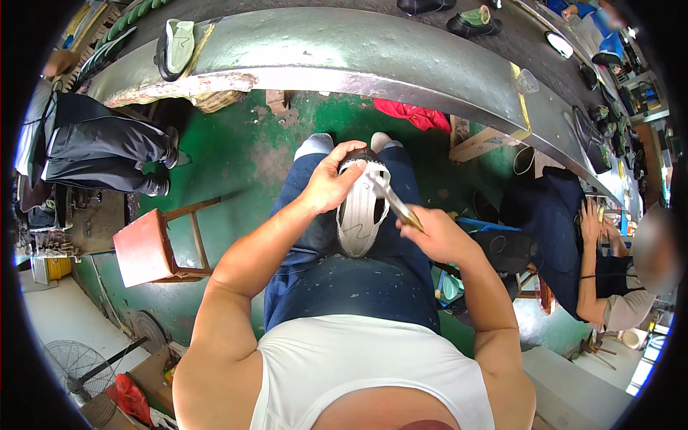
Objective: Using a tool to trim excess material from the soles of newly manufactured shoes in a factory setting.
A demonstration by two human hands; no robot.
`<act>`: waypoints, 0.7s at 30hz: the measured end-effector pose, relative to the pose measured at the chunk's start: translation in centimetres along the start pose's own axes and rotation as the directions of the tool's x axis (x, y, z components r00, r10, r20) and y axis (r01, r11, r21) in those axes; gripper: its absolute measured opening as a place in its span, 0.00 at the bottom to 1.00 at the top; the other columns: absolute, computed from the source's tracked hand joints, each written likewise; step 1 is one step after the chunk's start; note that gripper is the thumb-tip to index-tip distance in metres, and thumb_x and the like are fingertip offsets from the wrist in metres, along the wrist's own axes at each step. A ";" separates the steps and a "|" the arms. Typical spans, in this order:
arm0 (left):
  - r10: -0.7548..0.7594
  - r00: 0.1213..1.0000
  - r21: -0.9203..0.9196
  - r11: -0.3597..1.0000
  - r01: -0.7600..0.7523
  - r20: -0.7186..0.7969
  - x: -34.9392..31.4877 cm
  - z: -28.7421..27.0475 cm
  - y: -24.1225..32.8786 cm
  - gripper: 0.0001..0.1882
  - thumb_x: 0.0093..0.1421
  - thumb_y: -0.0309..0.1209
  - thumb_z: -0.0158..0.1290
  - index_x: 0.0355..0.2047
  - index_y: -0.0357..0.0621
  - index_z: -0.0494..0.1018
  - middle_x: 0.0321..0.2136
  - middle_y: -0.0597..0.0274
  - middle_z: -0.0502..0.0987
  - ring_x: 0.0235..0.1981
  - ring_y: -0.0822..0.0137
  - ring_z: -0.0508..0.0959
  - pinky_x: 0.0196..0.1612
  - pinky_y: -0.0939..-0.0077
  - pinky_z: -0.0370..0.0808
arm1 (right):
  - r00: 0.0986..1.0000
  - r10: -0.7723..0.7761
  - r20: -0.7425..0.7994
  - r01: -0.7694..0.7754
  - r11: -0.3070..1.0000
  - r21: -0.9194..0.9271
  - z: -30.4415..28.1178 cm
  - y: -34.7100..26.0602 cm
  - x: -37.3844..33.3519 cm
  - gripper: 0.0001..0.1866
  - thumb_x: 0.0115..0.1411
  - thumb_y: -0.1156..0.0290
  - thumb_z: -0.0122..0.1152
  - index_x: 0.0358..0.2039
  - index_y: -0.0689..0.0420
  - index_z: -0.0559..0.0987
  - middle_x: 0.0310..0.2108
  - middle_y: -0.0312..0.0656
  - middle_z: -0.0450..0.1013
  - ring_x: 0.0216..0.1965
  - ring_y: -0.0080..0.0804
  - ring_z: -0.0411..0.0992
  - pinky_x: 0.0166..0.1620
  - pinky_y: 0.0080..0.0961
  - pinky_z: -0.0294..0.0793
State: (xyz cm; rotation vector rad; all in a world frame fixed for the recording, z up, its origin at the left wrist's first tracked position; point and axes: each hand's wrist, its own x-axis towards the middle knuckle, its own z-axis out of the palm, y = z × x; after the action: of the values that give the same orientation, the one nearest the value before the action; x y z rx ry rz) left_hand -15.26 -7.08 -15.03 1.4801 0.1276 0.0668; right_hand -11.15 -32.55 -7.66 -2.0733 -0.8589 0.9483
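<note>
A shoe upper on its last (360, 215) rests sole side up between my thighs, its pale bottom facing me and its dark toe pointing away. My left hand (331, 185) is closed round the toe end, with the thumb on the pale edge. In my right hand (441, 235) is a metal tool with a brassy handle, seemingly lasting pincers (391, 197). The tool's silver head meets the shoe's edge near the toe, to the right of my left thumb. The exact shape of its jaws is blurred.
A long metal-topped bench (344, 44) curves across the front, with a light-lined shoe (176, 49) at its left. A red stool (145, 249) stands at left near a person's dark trousers (104, 140). A co-worker's hands (596, 223) show at right. Red cloth (412, 113) lies under the bench.
</note>
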 end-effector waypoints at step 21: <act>-0.126 0.990 0.338 0.931 0.140 -0.061 -3.5 2.1 -4.5 0.24 0.69 0.40 0.48 0.62 0.44 0.69 0.50 0.43 0.77 0.50 0.49 0.78 0.58 0.63 0.71 | 0.779 0.218 -0.588 -0.055 0.958 0.282 5.5 7.0 7.2 0.32 0.64 0.45 0.57 0.46 0.69 0.73 0.36 0.56 0.78 0.41 0.50 0.78 0.46 0.40 0.74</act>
State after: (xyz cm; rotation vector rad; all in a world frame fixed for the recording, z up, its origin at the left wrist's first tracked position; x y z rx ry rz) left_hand -18.61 -10.04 -19.22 1.8139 0.2817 -0.0397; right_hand -10.02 -29.04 -18.47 -2.0418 -0.2245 0.3597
